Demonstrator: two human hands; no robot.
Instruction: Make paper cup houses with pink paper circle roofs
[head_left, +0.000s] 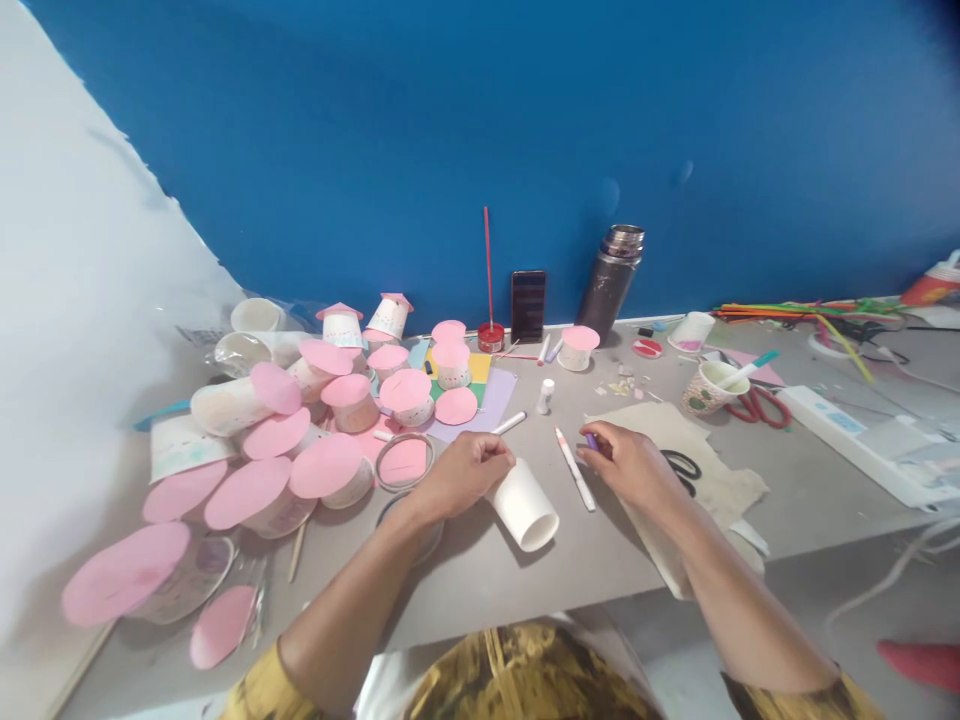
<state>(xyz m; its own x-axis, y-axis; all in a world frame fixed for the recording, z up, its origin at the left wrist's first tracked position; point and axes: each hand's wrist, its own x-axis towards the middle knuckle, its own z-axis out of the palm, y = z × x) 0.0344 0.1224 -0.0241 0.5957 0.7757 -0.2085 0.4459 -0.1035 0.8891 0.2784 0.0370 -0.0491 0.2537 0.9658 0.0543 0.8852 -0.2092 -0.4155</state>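
Yellow-and-dark patterned clothing (517, 670) is seen nearest, close to the front edge of the table (465, 590); anything rolled over that edge could be lost to lap or floor.

Left end of table: taken up by a pile of pink-topped cups (326, 475), many on their sides, overlapped. Left forearm is held just beside it; the pile could be set sliding by an elbow swing, cups near the front-left corner being most exposed.

Crumpled cloth (720, 490) is spread right of middle, up to the front edge, with the right forearm over it. If snagged, it could be dragged off.

Dark flask (611, 285) is stood at the back edge, right of middle. No lid is seen on it; if bumped and not empty, liquid could be spilled.

White paper cup (517, 510) is tilted over near the middle of the front edge, mouth facing that edge. Its far end is pinched by thumb and fingers of the left hand (469, 475). Too much squeeze: wall dented. Too little: cup rolled.

Loose marker (574, 470) is left between the hands, easily knocked.

Purple piece (592, 441) is pinched in the fingertips of the right hand (626, 465), mostly hidden; cap or pen cannot be told. If inked, fingers could be smeared.
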